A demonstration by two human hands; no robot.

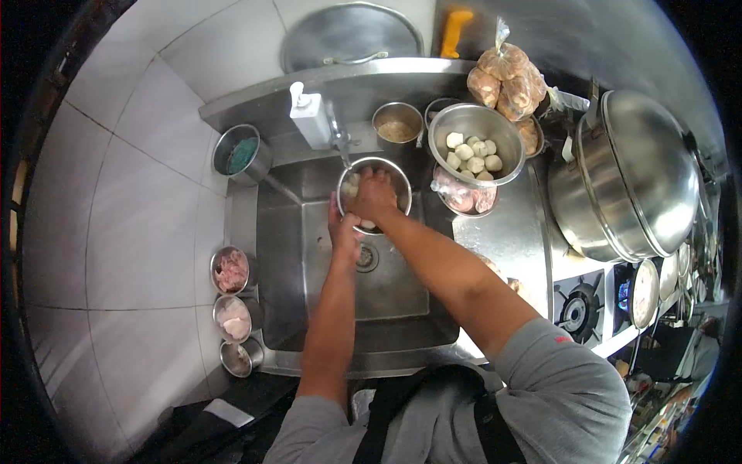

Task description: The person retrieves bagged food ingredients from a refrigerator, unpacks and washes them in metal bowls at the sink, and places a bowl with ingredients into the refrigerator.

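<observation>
A metal bowl (pixel 407 189) is held over the sink (pixel 309 271), below the faucet (pixel 340 139). My left hand (pixel 345 232) grips the bowl's near left side, thumb near the rim. My right hand (pixel 375 193) reaches down into the bowl among pale round pieces (pixel 352 185); its fingertips are hidden, so their grip does not show. Up and to the right, a larger metal bowl (pixel 506 139) holds several whitish balls (pixel 471 155). Beneath it, a container of pink meat (pixel 464 199) sits partly covered.
Behind the sink stand a white pump bottle (pixel 311 120) and a small pot (pixel 398 127). Metal cups of meat (pixel 232 271) line the left edge, near a pot with a green scrubber (pixel 242 156). Bagged food (pixel 506 81), a large lidded pot (pixel 618 178) and a burner (pixel 576 309) are on the right.
</observation>
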